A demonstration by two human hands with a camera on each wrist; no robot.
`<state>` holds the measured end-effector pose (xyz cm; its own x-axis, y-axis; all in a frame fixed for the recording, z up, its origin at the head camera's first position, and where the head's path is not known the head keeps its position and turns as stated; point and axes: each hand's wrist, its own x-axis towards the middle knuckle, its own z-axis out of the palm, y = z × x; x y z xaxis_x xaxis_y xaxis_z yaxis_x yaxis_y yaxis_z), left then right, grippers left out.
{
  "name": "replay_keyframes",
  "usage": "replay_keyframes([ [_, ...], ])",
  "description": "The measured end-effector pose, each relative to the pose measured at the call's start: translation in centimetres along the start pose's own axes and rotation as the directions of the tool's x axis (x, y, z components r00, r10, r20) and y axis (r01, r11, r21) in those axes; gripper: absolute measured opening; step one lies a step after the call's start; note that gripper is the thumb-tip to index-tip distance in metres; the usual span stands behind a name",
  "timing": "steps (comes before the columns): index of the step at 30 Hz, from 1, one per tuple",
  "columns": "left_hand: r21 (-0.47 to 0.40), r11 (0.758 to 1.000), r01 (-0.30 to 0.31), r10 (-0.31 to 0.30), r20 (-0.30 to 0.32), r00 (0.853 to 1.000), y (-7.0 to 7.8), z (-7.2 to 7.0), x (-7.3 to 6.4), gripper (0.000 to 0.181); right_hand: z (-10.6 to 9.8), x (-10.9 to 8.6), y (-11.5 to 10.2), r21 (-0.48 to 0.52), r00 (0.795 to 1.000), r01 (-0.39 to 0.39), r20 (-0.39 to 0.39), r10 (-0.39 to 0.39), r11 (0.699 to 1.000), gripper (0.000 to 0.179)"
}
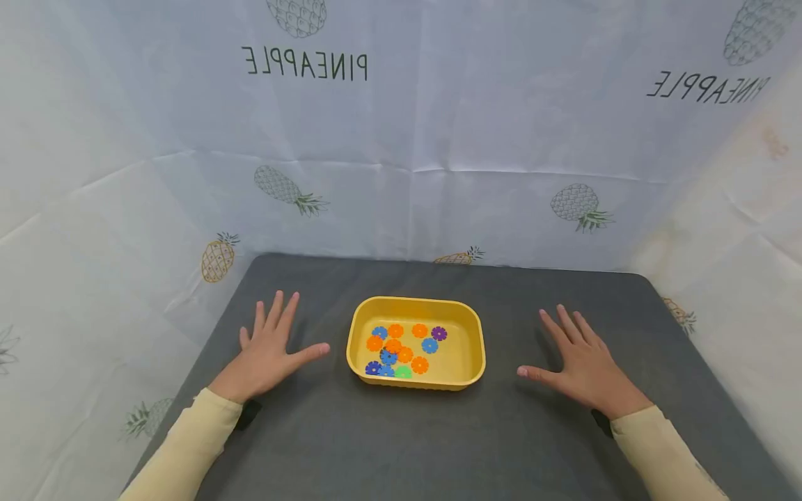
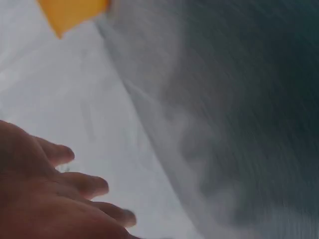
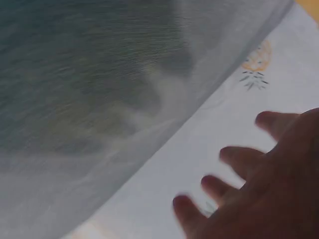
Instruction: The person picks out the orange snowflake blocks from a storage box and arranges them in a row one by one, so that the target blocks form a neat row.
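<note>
In the head view a yellow plastic tray [image 1: 457,358] stands on the dark grey table. Inside it lie several flat notched discs: orange ones [image 1: 420,364], blue ones [image 1: 429,346], a purple one [image 1: 439,334] and a green one [image 1: 403,372]. To the left of the tray, my left hand [image 1: 269,355] is spread with its fingers straight and holds nothing. My right hand [image 1: 583,365] is spread the same way to the right of the tray, also holding nothing. A yellow corner [image 2: 75,15] shows at the top of the left wrist view.
The grey table [image 1: 413,445] has rounded far corners. A pale cloth [image 1: 489,118] printed with pineapples hangs behind it and along both sides. Dark bands [image 1: 248,415] show at the wrists. Both wrist views are partly blurred.
</note>
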<state>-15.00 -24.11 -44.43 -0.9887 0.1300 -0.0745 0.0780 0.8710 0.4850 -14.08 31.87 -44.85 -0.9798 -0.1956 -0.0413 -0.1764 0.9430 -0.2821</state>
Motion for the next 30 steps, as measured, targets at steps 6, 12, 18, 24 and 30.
replay_keyframes([
  [6,-0.209,0.978,0.027,-0.011,0.080,0.997,1.8,0.1,1.5,0.114,-2.2,2.9,-1.8,0.186,0.991,0.089,0.083,-0.105,0.979,0.118],
  [12,-0.527,0.849,0.043,0.057,0.173,0.983,3.1,0.8,3.1,0.091,-5.0,5.7,-3.7,0.255,0.975,0.163,0.105,-0.195,0.953,0.099],
  [18,-0.665,0.737,0.119,0.063,0.242,0.968,3.5,2.1,4.8,0.075,-6.3,8.6,-7.2,0.313,0.946,0.219,0.162,-0.280,0.924,0.072],
  [24,-0.695,0.700,0.162,0.050,0.273,0.961,3.3,2.9,6.1,0.062,-6.4,11.2,-12.3,0.345,0.879,0.281,0.282,-0.385,0.895,0.054],
  [30,-0.708,0.689,0.156,0.065,0.275,0.959,3.3,2.9,6.5,0.061,-5.0,13.0,-16.4,0.318,0.811,0.333,0.383,-0.442,0.888,0.047],
])
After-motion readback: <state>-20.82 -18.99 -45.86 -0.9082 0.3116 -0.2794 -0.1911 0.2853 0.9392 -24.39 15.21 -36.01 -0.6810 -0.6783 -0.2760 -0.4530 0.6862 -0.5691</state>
